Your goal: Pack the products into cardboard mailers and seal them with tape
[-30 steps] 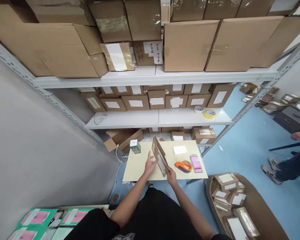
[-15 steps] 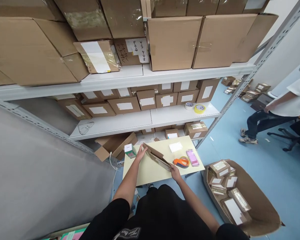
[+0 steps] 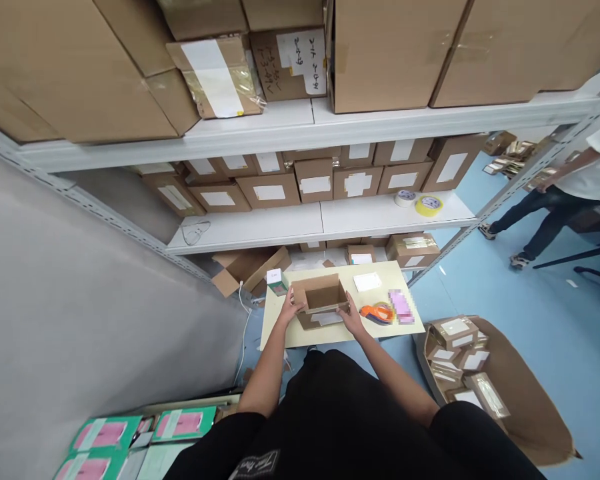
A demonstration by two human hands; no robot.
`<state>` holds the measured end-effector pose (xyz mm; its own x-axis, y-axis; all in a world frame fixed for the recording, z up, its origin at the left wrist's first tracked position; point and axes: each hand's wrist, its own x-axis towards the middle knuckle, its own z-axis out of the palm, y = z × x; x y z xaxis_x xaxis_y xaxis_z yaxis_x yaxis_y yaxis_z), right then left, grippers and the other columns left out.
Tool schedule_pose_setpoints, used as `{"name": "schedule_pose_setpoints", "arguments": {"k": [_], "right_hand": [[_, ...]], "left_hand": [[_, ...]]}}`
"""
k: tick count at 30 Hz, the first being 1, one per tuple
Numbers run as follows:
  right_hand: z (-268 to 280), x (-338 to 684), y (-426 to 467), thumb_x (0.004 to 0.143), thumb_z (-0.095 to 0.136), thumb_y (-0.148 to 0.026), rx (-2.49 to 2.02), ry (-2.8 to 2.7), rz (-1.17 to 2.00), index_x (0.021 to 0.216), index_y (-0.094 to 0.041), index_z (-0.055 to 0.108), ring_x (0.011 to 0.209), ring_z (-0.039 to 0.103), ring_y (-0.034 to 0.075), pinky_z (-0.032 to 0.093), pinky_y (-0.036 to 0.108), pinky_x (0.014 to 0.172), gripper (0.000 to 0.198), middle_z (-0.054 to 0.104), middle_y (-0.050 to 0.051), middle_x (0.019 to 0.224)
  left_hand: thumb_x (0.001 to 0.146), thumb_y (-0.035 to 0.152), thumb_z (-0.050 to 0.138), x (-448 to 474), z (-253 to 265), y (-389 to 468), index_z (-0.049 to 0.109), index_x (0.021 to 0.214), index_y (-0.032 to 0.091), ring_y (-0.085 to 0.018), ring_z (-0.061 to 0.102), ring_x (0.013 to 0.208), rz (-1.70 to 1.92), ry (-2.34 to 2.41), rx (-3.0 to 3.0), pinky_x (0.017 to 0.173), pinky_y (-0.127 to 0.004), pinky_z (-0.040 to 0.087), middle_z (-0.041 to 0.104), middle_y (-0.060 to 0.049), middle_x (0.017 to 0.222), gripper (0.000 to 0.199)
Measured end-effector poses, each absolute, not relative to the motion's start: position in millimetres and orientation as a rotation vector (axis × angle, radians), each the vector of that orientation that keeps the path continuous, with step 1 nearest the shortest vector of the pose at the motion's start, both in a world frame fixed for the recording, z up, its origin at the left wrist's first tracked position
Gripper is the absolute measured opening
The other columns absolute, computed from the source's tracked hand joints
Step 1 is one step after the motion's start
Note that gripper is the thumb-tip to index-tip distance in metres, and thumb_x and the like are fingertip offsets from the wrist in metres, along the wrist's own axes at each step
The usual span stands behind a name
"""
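Note:
A small brown cardboard box (image 3: 307, 321) with a white label stands unfolded on the cream table (image 3: 280, 333), its top open toward me. My left hand (image 3: 289, 308) grips its left end, and my right hand (image 3: 351, 316) holds the right end. Just beyond my left hand is a small white and green carton (image 3: 277, 283). To the right of my right hand lies an orange tape dispenser (image 3: 377, 313), with a blurred pink object (image 3: 401, 307) beside it. A white sheet (image 3: 367, 282) rests behind the dispenser.
Metal shelving (image 3: 260, 235) full of labelled cartons stands behind the table, with tape rolls (image 3: 429, 205) on one shelf. A large bin (image 3: 530, 407) of packed boxes is at the right. Green and pink packages (image 3: 180, 424) lie lower left. A person (image 3: 555, 193) is walking at the far right.
The flattened cardboard held at a slant between my hands has been opened out into a box shape standing on the table. My view has shifted, and the person at right has moved.

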<state>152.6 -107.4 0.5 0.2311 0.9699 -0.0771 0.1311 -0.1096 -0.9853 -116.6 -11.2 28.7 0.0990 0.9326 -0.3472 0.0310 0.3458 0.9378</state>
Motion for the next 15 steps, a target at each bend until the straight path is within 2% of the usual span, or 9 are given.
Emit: {"name": "schedule_pose_setpoints", "arguments": {"k": [3,8,11,15], "right_hand": [[0.9,156.1,-108.4,0.085,0.069,-0.054,-1.473,-1.178,1.049,0.156,-0.029,0.05,0.144,0.049,0.032,0.044,0.05,0.116,0.078,0.058,0.011,0.151],[-4.1,174.7,-113.1,0.087,0.071,-0.053,-1.46,-1.329,1.08,0.151,-0.032,0.057,0.14,0.053,0.032,0.05,0.048,0.109,0.069,0.057,0.01,0.149],[-7.4,183.2,-113.5,0.087,0.073,-0.049,-1.448,-1.409,1.109,0.149,-0.033,0.059,0.138,0.054,0.031,0.051,0.046,0.108,0.065,0.059,0.009,0.146],[-8.6,187.9,-111.5,0.09,0.071,-0.044,-1.456,-1.47,1.114,0.149,-0.033,0.059,0.133,0.057,0.029,0.051,0.043,0.108,0.061,0.061,0.009,0.141]], "left_hand": [[0.061,0.028,0.094,-120.1,16.2,-23.3,0.032,0.164,0.031,-0.033,0.061,0.128,0.912,1.328,0.998,0.107,-0.046,0.052,0.05,-0.017,0.154,0.12],[0.061,0.026,0.092,-114.5,0.7,-27.4,0.042,0.155,0.028,-0.032,0.057,0.132,0.984,1.354,1.02,0.108,-0.046,0.049,0.05,-0.018,0.152,0.106],[0.062,0.023,0.087,-110.1,-1.5,-24.9,0.051,0.141,0.027,-0.028,0.06,0.125,1.006,1.375,1.03,0.103,-0.043,0.052,0.057,-0.014,0.143,0.087],[0.065,0.023,0.08,-105.2,2.3,-20.8,0.059,0.117,0.025,-0.023,0.064,0.109,1.045,1.389,1.031,0.087,-0.033,0.054,0.064,-0.009,0.13,0.056]]}}
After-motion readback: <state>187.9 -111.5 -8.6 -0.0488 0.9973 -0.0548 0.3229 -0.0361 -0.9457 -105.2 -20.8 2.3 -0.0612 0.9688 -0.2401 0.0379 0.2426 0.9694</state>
